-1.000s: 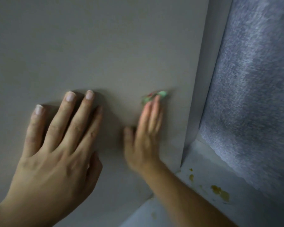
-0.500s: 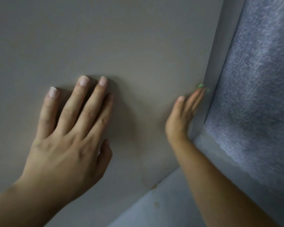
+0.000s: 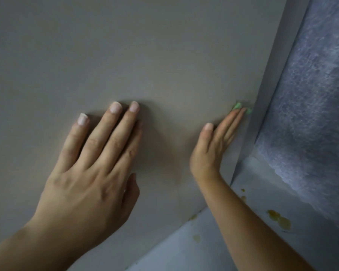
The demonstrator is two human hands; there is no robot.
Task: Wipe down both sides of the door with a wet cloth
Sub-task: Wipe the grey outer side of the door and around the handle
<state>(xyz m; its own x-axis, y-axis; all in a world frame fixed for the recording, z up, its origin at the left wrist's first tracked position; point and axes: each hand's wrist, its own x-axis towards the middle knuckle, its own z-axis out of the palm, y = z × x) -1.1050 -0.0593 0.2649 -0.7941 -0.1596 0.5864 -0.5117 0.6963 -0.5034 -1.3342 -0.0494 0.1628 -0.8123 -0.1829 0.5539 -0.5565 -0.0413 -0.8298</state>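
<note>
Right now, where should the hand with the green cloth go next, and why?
Probably back across the door toward the left hand. The right hand presses the green cloth flat at the door's right edge, so there is no more face to wipe that way. The left hand lies flat and bare on the door, bracing it, with unwiped-looking surface between the two hands.

Head-worn, looking forward and down, very close to the door [image 3: 125, 55] filling the upper left; floor [image 3: 184, 251] at lower right.
</note>
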